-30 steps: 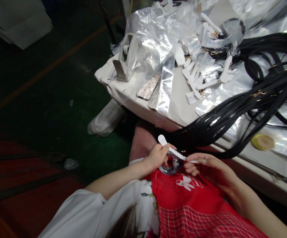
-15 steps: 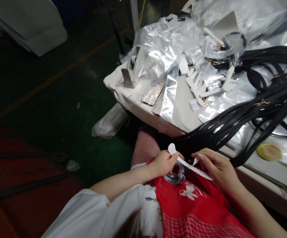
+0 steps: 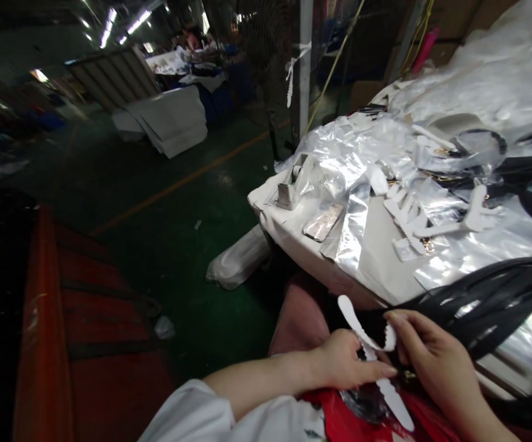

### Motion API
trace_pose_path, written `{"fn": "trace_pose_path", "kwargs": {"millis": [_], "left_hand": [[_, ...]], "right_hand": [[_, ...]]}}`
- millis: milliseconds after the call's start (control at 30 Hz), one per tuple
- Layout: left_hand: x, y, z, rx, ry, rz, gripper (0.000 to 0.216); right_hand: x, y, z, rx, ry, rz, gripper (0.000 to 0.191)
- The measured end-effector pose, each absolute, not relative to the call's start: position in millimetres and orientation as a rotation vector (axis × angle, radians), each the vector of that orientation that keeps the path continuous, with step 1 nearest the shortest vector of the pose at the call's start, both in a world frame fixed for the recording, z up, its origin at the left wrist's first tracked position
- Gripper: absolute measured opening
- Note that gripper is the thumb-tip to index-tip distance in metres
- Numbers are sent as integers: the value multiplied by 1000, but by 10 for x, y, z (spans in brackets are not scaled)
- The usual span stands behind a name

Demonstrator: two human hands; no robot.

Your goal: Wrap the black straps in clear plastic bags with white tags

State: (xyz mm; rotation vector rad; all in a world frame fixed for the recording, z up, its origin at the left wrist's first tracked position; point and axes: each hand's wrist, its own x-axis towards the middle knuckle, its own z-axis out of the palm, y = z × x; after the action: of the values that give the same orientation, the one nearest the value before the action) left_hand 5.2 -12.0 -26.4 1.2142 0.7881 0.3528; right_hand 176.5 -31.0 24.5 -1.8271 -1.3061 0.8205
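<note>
The view has swung up since a second ago, so the hands now sit at the lower edge and the hall beyond the counter (image 3: 376, 264) has come into sight. The work itself has stayed in the lap. The white toothed strip (image 3: 343, 305), which lay nearly straight between the hands half a second ago, now shows as two runs. One rises to its rounded end and the other slants down toward the red apron. I cannot tell whether this is one strip doubled over or two. The left hand (image 3: 343, 368) is closed, with thumb and forefinger pressed on the strip where the runs meet. The right hand (image 3: 435, 362) pinches the toothed edge of the upper run with its fingertips. The wrapped black coil (image 3: 362, 405) lies under the left hand as before, now mostly hidden. The loose black straps (image 3: 500, 294) spill off the counter just beside the right hand. The clear bags (image 3: 353, 153) and the tape dispenser (image 3: 288, 193) lie where they did, well apart from both hands.
</note>
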Motion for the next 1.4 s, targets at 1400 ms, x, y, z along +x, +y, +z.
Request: {"fn": "trace_pose_path", "kwargs": {"millis": [1400], "left_hand": [[2,-196,-426,858,1196,483,27]], "right_hand": [[1948,-853,790,-2070,-1291,731,30]]}}
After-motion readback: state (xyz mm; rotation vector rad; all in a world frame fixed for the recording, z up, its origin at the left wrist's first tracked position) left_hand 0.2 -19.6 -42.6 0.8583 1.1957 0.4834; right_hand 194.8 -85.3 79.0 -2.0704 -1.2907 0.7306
